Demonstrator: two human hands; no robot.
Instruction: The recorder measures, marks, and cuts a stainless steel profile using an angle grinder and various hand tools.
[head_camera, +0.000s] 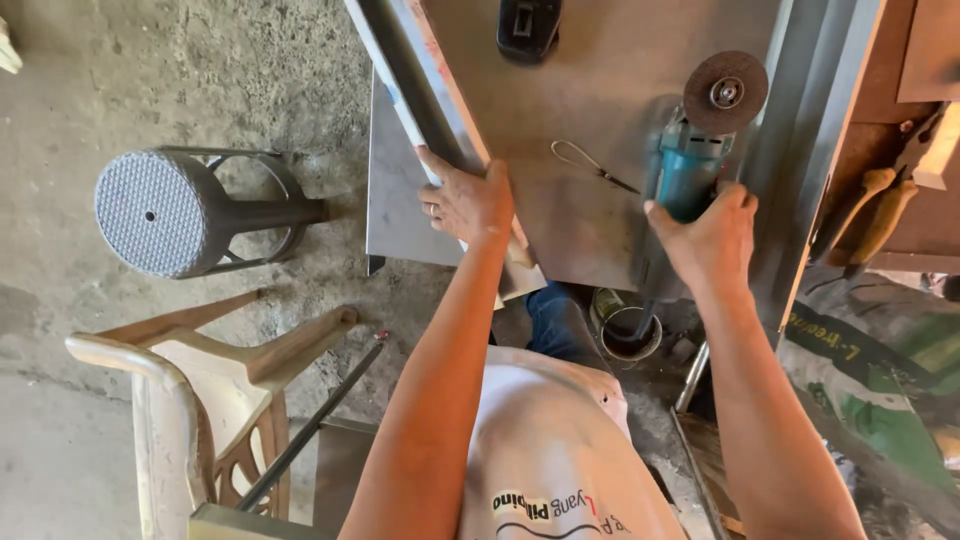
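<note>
**Angle grinder gripped at the tabletop's near edge**

Angle grinder (690, 165) — teal body, dark disc at 12 o'clock — is clenched around its rear by the right hand (712, 240), lying on the grey tabletop (590, 110). A metal channel (420, 85) at 10 o'clock is pressed down by the left hand (470, 203), fingers wrapped over its edge. The grinder is judged heavy and rigid — best held by the body, well behind the disc. A wire loop (585, 160) lies between both hands.

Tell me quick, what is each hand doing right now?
Left hand: closed, gripping the edge of the metal sheet and the angled metal strip on it.
Right hand: closed around the teal angle grinder.
</note>
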